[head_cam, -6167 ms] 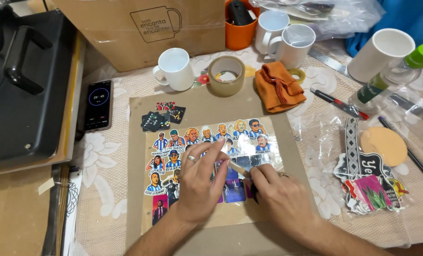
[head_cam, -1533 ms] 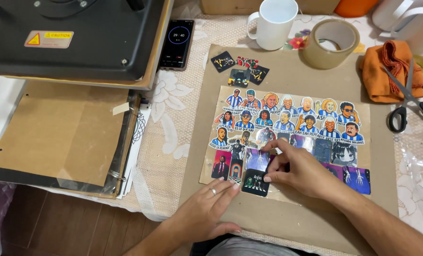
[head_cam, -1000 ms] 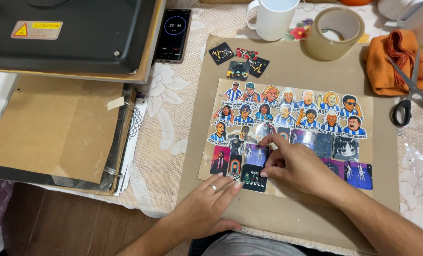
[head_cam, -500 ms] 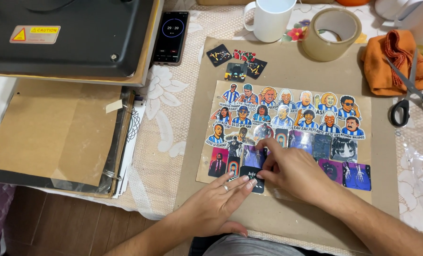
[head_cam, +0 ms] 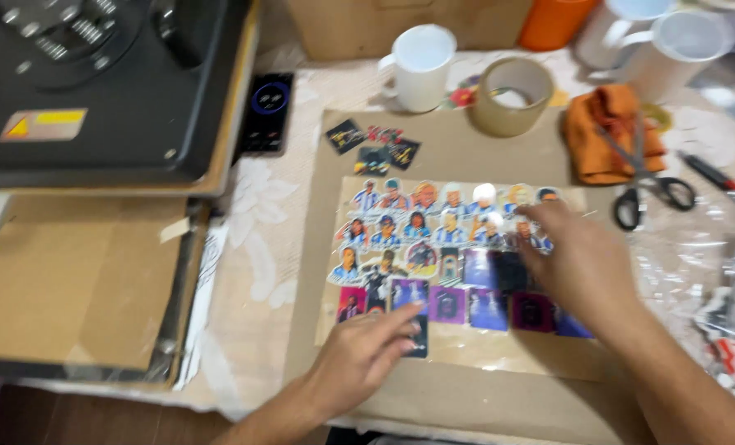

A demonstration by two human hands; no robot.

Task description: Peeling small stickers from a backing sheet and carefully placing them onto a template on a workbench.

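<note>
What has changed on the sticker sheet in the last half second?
The right hand slid from the sheet's lower middle up toward the right end of the figure rows. The left hand stayed, fingertips on the dark lower-row stickers. The glossy sheet of colourful stickers on brown cardboard kept its place.

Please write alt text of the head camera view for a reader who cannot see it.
Two bare hands rest on a sheet of small picture stickers on brown cardboard: left hand at its lower edge, right hand over its right side.
</note>
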